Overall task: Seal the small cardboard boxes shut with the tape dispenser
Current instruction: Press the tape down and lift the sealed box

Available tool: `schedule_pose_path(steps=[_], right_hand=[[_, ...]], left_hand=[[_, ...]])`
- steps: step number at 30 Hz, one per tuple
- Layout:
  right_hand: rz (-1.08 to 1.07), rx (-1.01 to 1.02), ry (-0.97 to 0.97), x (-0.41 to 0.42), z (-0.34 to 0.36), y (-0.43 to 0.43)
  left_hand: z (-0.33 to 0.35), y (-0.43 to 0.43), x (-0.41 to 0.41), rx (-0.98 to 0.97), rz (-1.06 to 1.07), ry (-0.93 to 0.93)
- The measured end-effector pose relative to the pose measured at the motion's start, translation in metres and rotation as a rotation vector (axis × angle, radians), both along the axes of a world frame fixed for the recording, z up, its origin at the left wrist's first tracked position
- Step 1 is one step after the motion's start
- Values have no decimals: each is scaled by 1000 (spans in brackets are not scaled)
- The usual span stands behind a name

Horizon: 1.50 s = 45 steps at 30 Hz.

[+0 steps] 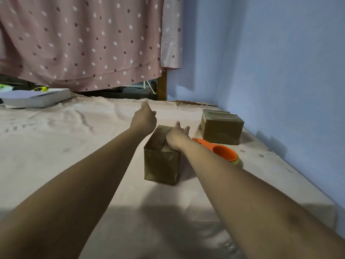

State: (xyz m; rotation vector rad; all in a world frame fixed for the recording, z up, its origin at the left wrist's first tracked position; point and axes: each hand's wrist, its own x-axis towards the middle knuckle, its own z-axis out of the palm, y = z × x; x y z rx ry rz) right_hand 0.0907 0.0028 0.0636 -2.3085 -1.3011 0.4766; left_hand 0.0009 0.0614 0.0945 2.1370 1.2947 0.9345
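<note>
Small cardboard box (161, 163) upright on bed (74, 146), touched on top by right hand (177, 136), fingers spread. Left hand (144, 116) held up just beyond box's far left corner; finger pose cannot be told. Orange tape dispenser (222, 151) laid just right of box, beside right wrist.

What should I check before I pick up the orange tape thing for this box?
1. Box flaps down: ok, right hand rests flat on top.
2. Tape dispenser free: ok, it lies on the bed beside the box, unheld.
3. Left hand empty: cannot tell, it is blurred.
4. Top seam taped: cannot tell, the hand covers part of it.
5. Other boxes out of the way: ok, apart by the wall.
</note>
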Motion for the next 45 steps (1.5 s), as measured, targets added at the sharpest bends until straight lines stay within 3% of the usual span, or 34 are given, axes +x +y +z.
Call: schedule_pose_path(steps=[6,11,19,26,36,45], right_hand=[[79,-46,-105,11,-5,4],[187,-53,-153,22,-3,8],[160,81,-79,33,-6,11],[135,201,124,38,-9,20],[27,287,330,45,-17,32],[-20,247,314,45,-17,33]], left_hand=[[-20,12,20,21,32,-24],[-31,14,26,46,-139,75],[-37,24,20,-53,-252,103],[-37,30,25,-140,-223,82],[-46,44,26,-218,-235,-87],[-51,41,20,-405,-210,-296]])
